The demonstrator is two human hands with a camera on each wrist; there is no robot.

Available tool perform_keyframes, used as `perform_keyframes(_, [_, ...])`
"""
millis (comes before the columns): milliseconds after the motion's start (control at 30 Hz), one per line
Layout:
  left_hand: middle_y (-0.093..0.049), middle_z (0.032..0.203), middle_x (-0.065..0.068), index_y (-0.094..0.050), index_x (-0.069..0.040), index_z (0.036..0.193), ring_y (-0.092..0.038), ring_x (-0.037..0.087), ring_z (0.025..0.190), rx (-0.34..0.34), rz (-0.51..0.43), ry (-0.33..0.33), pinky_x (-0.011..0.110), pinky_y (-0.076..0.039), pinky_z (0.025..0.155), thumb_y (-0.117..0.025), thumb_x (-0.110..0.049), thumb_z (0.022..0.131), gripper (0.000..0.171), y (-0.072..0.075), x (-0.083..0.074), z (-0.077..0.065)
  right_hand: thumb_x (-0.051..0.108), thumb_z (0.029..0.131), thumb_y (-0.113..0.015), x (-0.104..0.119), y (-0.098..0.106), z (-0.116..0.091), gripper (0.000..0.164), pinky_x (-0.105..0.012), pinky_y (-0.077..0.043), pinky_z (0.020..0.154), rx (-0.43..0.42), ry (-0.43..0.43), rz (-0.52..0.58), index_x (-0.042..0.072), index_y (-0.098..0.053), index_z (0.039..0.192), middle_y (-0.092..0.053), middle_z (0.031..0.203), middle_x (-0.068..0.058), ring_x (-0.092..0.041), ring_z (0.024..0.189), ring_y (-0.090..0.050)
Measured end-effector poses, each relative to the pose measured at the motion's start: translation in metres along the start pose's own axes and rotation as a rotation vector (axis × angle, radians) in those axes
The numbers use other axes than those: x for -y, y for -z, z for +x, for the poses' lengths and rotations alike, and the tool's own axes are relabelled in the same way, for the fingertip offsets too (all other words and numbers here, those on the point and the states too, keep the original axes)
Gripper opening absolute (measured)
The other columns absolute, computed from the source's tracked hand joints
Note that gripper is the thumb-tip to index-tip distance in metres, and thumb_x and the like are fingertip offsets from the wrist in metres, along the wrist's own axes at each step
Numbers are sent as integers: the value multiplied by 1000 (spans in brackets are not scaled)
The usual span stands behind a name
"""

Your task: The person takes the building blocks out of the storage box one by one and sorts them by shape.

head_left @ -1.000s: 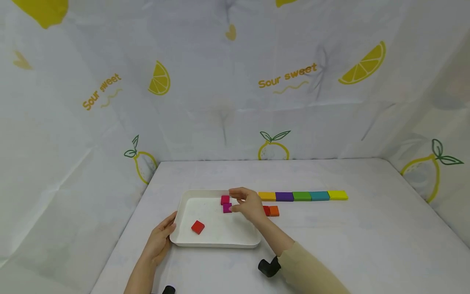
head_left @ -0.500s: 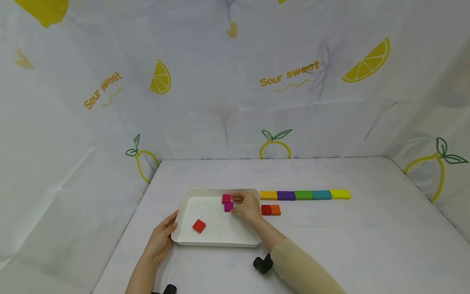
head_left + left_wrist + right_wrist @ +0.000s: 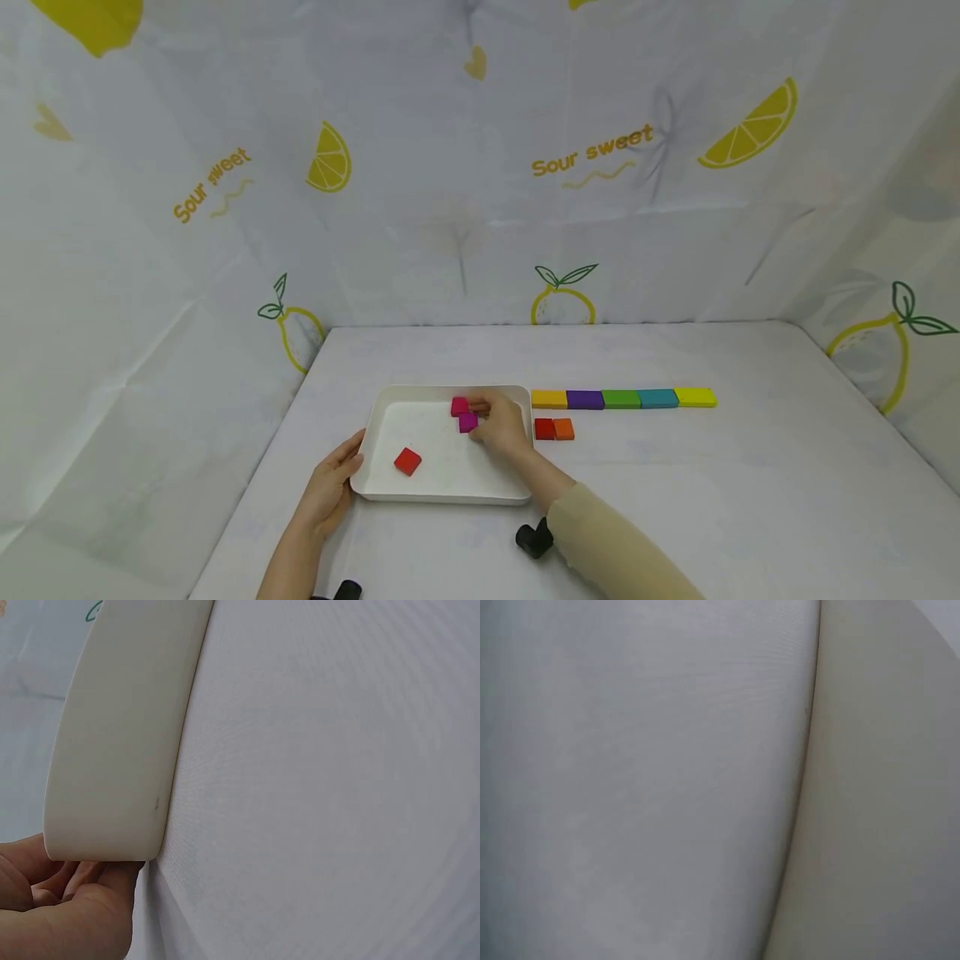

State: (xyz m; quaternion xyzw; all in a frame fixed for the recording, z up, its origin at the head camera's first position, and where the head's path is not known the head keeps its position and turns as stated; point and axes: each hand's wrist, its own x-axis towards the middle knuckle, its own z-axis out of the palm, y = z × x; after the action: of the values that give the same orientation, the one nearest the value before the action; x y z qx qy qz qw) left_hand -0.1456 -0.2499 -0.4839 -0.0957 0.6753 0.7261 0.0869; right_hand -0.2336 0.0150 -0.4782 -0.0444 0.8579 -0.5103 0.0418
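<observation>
Head view: shows the pink block (image 3: 459, 407) slid slightly left since half a second ago, with fingertips of the right hand (image 3: 502, 423) at its edge and the thumb near the magenta block (image 3: 467, 423); cannot tell whether pinching anything. Finds both blocks inside the tray (image 3: 450, 479), with the red block (image 3: 407, 462) unmoved, closer to the left hand (image 3: 333, 477). Includes, right of the tray, the tile row (image 3: 621, 399) and the orange block (image 3: 564, 429).

Left wrist view: adds the tray's outer wall, pinched at one end by thumb and fingers.

Right wrist view: shows a pale surface (image 3: 885, 795) beside white cloth (image 3: 645, 787), too plain to identify.
</observation>
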Motion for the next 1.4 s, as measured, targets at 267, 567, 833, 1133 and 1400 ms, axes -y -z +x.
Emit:
perform_keyframes(267, [-21,165,13,-22,-5,157,-30,14,144,-10,17,6,1,-40,94,-34,-7,106,52,1,1,1,-13,75,-75,-1,-1,0,46,-41,-57,97,-10,40,-16,8,-69,116,-72,111,-10,-27,108,-65])
perform_keyframes(567, [-20,166,12,-22,-5,157,-20,23,150,-12,11,2,1,-40,94,-35,-7,106,53,1,2,1,-7,78,-76,2,9,-4,44,-35,-59,92,-1,13,19,12,-69,118,-72,111,-5,-22,106,-63])
perform_keyframes(833, [-17,166,14,-20,-3,157,-16,25,152,5,-4,-3,-1,-39,92,-33,-5,106,53,1,0,0,-7,77,-76,4,60,-12,49,-40,-53,102,-48,-5,138,10,-69,122,-74,116,-10,-26,115,-65])
perform_keyframes(1133, [-16,167,13,-19,-2,157,-14,25,153,10,-1,-6,-1,-40,91,-33,-6,106,53,5,0,2,-1,82,-75,-29,123,-15,52,-43,-50,106,-74,-59,56,9,-62,131,-68,128,-14,-32,122,-61])
perform_keyframes(1400, [-14,167,15,-18,-1,157,-12,28,153,22,-3,-18,-1,-39,91,-35,-6,106,54,4,2,3,0,86,-71,-54,157,-25,48,-40,-53,102,-31,-60,-53,10,-62,132,-69,127,-14,-32,120,-60])
